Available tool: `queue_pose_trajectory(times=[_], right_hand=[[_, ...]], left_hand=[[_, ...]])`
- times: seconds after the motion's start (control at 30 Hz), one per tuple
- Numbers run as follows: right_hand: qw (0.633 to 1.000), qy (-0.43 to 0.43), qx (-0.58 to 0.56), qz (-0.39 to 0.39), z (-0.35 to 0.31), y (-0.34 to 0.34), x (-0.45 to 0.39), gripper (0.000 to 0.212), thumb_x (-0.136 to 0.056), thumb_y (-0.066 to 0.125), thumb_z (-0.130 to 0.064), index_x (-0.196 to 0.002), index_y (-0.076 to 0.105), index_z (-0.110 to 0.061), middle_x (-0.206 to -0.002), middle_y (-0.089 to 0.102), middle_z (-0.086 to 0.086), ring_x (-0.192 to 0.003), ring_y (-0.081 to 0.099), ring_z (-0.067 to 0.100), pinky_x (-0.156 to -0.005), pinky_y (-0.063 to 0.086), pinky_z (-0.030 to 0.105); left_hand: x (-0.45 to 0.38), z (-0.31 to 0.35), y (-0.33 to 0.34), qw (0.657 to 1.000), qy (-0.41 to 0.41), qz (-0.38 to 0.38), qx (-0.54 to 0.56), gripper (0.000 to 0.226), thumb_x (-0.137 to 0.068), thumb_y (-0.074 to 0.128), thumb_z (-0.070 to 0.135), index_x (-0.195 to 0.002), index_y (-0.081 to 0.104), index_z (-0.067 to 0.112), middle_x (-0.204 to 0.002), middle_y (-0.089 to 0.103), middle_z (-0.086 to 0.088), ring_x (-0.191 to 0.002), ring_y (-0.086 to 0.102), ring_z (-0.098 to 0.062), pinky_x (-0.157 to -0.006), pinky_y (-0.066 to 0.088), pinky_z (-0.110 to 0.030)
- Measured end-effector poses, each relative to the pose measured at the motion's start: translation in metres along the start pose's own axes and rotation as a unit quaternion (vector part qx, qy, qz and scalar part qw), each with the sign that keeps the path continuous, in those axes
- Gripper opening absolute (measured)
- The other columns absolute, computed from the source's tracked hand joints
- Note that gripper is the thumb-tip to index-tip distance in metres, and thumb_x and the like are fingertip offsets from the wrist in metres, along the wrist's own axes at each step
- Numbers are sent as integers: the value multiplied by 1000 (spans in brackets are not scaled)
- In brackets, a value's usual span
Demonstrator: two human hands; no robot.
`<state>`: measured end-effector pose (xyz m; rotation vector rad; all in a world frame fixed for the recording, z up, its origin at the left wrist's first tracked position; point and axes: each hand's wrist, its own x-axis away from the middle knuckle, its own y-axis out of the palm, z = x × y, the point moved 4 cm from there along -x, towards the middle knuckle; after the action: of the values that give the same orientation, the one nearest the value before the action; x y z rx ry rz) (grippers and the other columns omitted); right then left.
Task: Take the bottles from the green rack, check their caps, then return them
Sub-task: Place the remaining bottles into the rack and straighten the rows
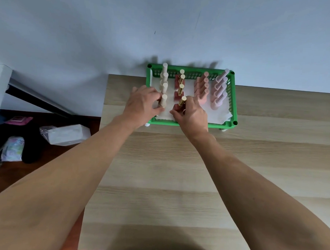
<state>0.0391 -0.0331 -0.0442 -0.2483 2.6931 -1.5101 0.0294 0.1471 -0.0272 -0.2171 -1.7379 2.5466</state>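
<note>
A pale wooden table (168,162) stands against a blue-grey wall (89,28). At its far edge sits the green rack (234,101), lined with white paper (217,115) and holding four rows of upright bottles: cream, red with gold caps, salmon pink and pale lilac. Both forearms reach across the table into the rack's near side. The left hand (142,103) curls its fingers round the nearest cream bottle (163,101) at the rack's near left corner. The right hand (191,114) pinches the base of the nearest gold-capped red bottle (181,103), which leans slightly, just beside the cream one.
</note>
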Motion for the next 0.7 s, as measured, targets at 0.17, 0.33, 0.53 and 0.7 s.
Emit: queue_pose_trajectory(times=[0.17,0.33,0.53,0.7], right_hand=[[1000,4,-7,-9,1,2,-1,47,-83,79,-37,-110,52,-10,-109,61,9,-84,64,31,-70,50,39],[999,-1,-23,-22,1,-1,0,47,-81,80,-28,-114,51,-10,-114,57,9,-84,64,33,-73,54,44],[999,-5,-19,-27,1,-2,-2,39,-88,72,-18,-118,51,-4,-118,56,14,-90,61,40,-75,53,50],[999,-5,-21,-30,-1,-4,-6,35,-92,65,-14,-122,51,-2,-121,55,17,-92,59,41,-77,51,52]], left_hand=[[-1,0,0,1000,-3,-5,11,38,-78,81,41,-105,71,15,-97,61,2,-88,49,-16,-77,29,-35],[-3,1,-1,1000,-10,-3,19,39,-77,83,37,-104,72,12,-96,59,1,-92,54,-22,-80,32,-38],[-6,-2,0,1000,1,4,25,36,-77,82,38,-101,71,14,-91,48,11,-87,43,-12,-77,28,-34],[-5,-1,3,999,-7,18,34,31,-77,83,36,-96,70,15,-90,51,9,-85,43,-11,-75,27,-33]])
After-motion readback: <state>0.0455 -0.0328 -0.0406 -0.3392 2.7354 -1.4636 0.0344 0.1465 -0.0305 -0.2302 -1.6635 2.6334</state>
